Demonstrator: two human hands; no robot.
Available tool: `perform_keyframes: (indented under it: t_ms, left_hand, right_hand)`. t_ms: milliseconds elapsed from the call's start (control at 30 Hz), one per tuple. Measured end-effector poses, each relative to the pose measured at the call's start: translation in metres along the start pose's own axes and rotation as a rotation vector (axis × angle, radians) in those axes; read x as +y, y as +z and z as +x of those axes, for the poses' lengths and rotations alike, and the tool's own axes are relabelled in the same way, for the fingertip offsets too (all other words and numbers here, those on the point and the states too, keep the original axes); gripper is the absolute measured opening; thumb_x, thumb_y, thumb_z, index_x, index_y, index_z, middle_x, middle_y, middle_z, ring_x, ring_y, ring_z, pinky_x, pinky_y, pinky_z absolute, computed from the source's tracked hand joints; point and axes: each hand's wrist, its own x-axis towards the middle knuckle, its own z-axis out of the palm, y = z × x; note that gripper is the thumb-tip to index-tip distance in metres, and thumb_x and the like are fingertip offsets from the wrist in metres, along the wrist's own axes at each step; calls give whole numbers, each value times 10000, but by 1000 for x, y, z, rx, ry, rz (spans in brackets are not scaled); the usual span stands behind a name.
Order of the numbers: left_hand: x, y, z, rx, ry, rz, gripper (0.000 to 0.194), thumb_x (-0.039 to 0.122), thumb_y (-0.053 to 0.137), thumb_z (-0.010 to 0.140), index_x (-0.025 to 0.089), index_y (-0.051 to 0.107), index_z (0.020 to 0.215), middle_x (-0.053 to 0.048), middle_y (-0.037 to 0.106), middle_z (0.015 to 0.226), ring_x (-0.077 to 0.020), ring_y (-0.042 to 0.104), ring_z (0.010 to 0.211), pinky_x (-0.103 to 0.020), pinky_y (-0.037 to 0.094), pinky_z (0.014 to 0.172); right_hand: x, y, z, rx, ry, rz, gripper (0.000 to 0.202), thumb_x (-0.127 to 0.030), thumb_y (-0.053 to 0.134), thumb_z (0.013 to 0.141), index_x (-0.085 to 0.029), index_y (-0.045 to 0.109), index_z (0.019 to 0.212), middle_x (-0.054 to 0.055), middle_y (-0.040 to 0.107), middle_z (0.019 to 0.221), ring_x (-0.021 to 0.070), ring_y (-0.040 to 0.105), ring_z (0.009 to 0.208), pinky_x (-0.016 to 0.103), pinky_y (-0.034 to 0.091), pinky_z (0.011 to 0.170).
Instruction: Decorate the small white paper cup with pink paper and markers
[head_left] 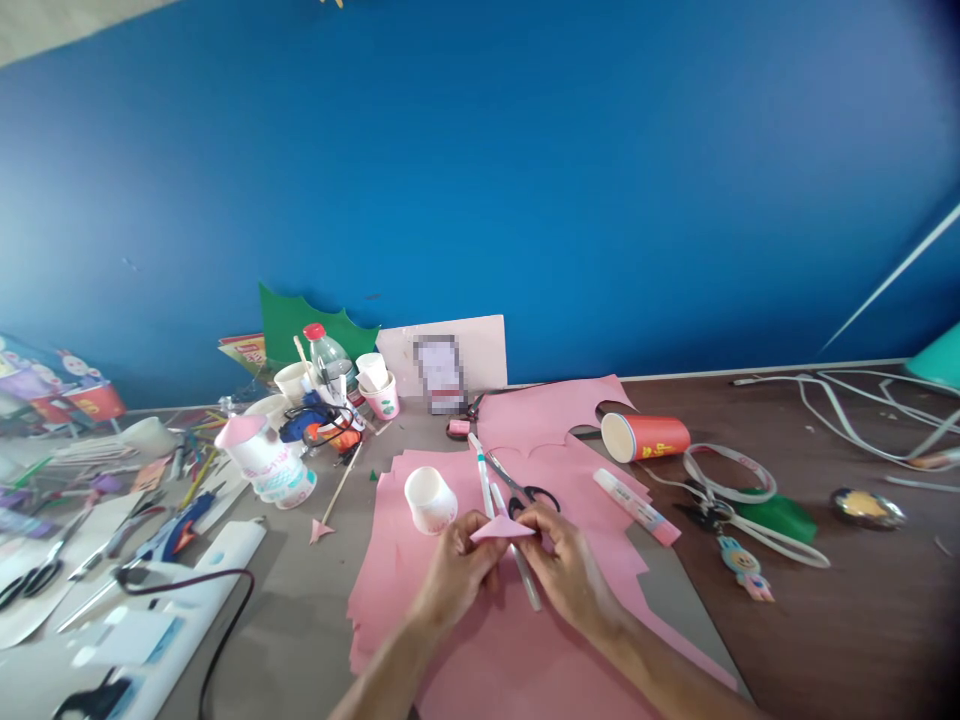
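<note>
A small folded piece of pink paper (501, 530) is pinched between my two hands. My left hand (466, 560) grips its left end, and my right hand (561, 560) has closed on the right end. Beneath them lie pink paper sheets (450, 650). A white marker (527, 582) rests on the sheets between my hands, and another pen (480, 465) lies just beyond. Scissors (536, 495) with dark handles sit behind my right hand. To the left of my hands stands a white paper cup (430, 500). A glue stick (637, 508) lies at the right.
At left stands a cup tower (262, 460) with a pink cone top, near a plastic bottle (328, 355) and cups of tools. A red paper cup (645, 438) lies on its side at right, near a keychain figure (742, 567) and white cables (862, 410). The blue wall (525, 200) rises behind.
</note>
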Motion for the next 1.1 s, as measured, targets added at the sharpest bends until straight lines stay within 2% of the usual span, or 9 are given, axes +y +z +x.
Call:
perform_keyframes:
  t_ms: [167,267,400,567,667,733,900,967,1100]
  left_hand:
    - [0,0,-1,22,77,2,565,699,727,647,169,560,756,84,442,474,-63,373,400,-197,257,401]
    - [0,0,0,28,110,10,525,672,684,727,158,588,759,77,433,491,-57,339,409,-200,246,409]
    - [-2,0,1,-3,143,11,472,616,641,799,144,642,804,29,526,597,-59,350,438,-208,245,420]
    - [-3,3,0,51,90,49,449,602,692,734,177,550,702,83,380,466,-77,345,423,-211,249,437]
    - [-2,4,-2,42,91,63,419,572,690,734,171,570,743,79,402,489,-81,349,441,-214,258,446]
    - [-1,4,-3,46,112,69,380,535,671,756,172,565,721,68,422,507,-85,364,456,-215,275,453]
    - [-1,6,-3,83,125,70,320,452,646,772,182,524,651,63,412,498,-86,377,459,-210,280,456]
    - [-1,6,-3,90,112,61,338,463,659,758,190,500,635,69,401,484,-84,369,448,-210,271,452]
    - [-1,5,-4,47,101,75,397,556,630,774,186,523,679,62,429,471,-93,378,435,-221,280,450]
  right_hand:
    - [-2,-2,0,-27,56,21,295,-392,513,888,-200,604,684,12,573,615,154,503,560,252,390,511]
    - [-6,-6,-2,-62,51,66,329,-443,533,895,-195,620,698,25,598,665,167,546,625,260,429,556]
    - [-10,-6,-3,-97,45,141,297,-467,581,882,-191,661,808,49,652,780,186,601,709,259,474,571]
    - [-6,-2,-3,-51,91,118,304,-449,565,871,-199,627,710,11,585,633,157,538,575,232,410,470]
    - [-6,-2,-2,-66,126,129,306,-448,567,856,-199,612,685,-23,518,564,125,458,488,226,371,441]
    - [-8,-3,-2,-78,115,129,303,-432,577,848,-195,602,662,-25,516,567,121,465,506,224,381,465]
    - [-14,-6,-4,-221,193,216,291,-450,546,883,-187,652,822,-38,531,623,95,440,423,222,346,408]
    - [-15,-5,-4,-199,188,198,303,-458,553,877,-188,634,767,-42,500,592,103,441,443,226,352,428]
    - [-13,-3,-2,-109,104,113,336,-457,552,866,-193,605,665,-11,534,591,139,494,565,239,410,532]
